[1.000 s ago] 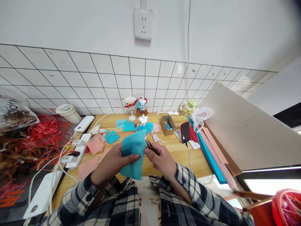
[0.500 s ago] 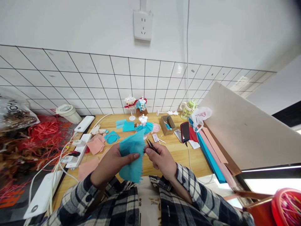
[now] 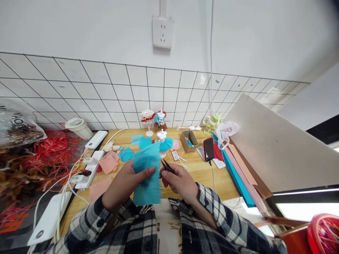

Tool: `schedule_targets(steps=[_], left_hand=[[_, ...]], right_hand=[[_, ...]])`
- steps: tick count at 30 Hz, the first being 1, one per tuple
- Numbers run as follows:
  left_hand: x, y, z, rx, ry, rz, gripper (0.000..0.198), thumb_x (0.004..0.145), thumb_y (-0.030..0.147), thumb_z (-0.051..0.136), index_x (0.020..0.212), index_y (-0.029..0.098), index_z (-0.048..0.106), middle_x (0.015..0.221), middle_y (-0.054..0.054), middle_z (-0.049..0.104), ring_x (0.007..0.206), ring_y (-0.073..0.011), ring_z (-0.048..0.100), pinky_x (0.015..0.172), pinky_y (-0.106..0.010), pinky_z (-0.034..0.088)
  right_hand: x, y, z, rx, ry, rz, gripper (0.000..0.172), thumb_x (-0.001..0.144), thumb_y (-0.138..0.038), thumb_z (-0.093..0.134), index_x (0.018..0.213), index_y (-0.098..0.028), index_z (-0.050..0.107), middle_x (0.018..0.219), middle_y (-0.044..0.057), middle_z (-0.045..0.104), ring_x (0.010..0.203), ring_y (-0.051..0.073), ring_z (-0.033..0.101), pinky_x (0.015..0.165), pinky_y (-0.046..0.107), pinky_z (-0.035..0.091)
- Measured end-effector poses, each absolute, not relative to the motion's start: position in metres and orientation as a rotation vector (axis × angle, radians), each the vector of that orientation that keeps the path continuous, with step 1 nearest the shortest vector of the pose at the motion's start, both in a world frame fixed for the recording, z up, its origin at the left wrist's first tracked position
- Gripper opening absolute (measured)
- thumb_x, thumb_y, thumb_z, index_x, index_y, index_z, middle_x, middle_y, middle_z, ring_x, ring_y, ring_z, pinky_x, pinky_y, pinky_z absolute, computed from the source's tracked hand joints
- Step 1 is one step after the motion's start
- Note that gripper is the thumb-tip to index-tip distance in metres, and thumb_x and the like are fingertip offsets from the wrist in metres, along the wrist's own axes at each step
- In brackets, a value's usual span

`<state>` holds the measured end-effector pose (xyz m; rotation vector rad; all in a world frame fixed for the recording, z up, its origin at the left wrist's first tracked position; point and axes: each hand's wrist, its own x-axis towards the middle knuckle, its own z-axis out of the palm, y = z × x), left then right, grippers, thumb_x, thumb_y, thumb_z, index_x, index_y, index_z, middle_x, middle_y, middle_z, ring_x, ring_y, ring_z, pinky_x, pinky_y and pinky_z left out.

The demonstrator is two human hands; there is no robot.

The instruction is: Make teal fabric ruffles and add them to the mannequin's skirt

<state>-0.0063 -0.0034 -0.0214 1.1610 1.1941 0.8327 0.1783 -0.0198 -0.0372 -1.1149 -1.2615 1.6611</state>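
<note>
A turquoise piece of crepe paper [image 3: 147, 183] hangs from my left hand [image 3: 129, 181], thumb across its front and the other fingers behind. Its right edge is cut into a fine fringe. My right hand [image 3: 180, 180] is closed round small dark scissors [image 3: 167, 165], whose pointed blades stand slightly apart and aim up and left, close to the fringed edge. Just beyond the paper stands a small white dress form [image 3: 162, 134] with a turquoise skirt. Two more decorated dress forms [image 3: 160, 118] stand behind it.
A cardboard box [image 3: 189, 141], a phone [image 3: 208, 149] on a cable and a green bottle [image 3: 212, 123] are on the right. Coloured paper strips [image 3: 238, 176] lie at the right edge. Peach paper pieces [image 3: 108, 162], power strips [image 3: 91, 169] and red shreds [image 3: 53, 148] are on the left.
My right hand with the scissors has shifted slightly left and down along the fringed edge. The paper has turned a little in my left hand and now hangs straighter.
</note>
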Motion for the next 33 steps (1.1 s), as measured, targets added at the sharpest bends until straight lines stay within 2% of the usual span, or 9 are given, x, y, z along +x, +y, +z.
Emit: schedule_targets(steps=[9, 13, 18, 23, 33], left_hand=[[-0.007, -0.002, -0.02, 1.145, 1.199, 0.841, 0.037, 0.068, 0.04, 0.076, 0.098, 0.018, 0.069, 0.088, -0.006, 0.076, 0.081, -0.0263, 0.07, 0.071, -0.035, 0.057], [-0.007, -0.001, -0.021, 1.07, 1.14, 0.884, 0.038, 0.069, 0.04, 0.075, 0.098, 0.017, 0.068, 0.095, -0.008, 0.076, 0.086, -0.0281, 0.07, 0.073, -0.036, 0.058], [-0.006, 0.0, -0.022, 0.915, 1.096, 0.909, 0.041, 0.072, 0.038, 0.073, 0.108, 0.02, 0.065, 0.098, -0.007, 0.075, 0.082, -0.0266, 0.071, 0.073, -0.038, 0.058], [-0.005, 0.001, -0.022, 0.811, 1.044, 0.972, 0.051, 0.071, 0.036, 0.075, 0.118, 0.02, 0.062, 0.106, -0.008, 0.073, 0.09, -0.0278, 0.07, 0.078, -0.04, 0.058], [-0.004, 0.001, -0.015, 0.734, 0.954, 0.974, 0.043, 0.076, 0.03, 0.071, 0.117, 0.02, 0.062, 0.108, -0.008, 0.072, 0.091, -0.027, 0.07, 0.076, -0.038, 0.059]], right_hand=[[0.177, -0.019, -0.038, -1.091, -1.237, 1.628, 0.02, 0.082, -0.035, 0.054, 0.074, -0.017, 0.056, 0.055, -0.004, 0.051, 0.041, 0.004, 0.032, 0.039, 0.019, 0.023], [0.176, -0.019, -0.041, -1.08, -1.216, 1.64, 0.019, 0.079, -0.036, 0.059, 0.075, -0.017, 0.055, 0.056, -0.005, 0.049, 0.044, 0.005, 0.04, 0.041, 0.018, 0.027], [0.177, -0.018, -0.043, -1.125, -1.289, 1.616, 0.018, 0.076, -0.034, 0.063, 0.077, -0.017, 0.056, 0.058, -0.005, 0.054, 0.052, 0.009, 0.05, 0.046, 0.02, 0.034], [0.178, -0.017, -0.048, -1.176, -1.336, 1.532, 0.015, 0.074, -0.03, 0.064, 0.075, -0.017, 0.056, 0.058, -0.006, 0.052, 0.052, 0.008, 0.046, 0.051, 0.021, 0.035], [0.179, -0.017, -0.044, -1.176, -1.372, 1.486, 0.015, 0.075, -0.031, 0.063, 0.077, -0.018, 0.057, 0.064, -0.004, 0.05, 0.057, 0.009, 0.042, 0.055, 0.022, 0.035]])
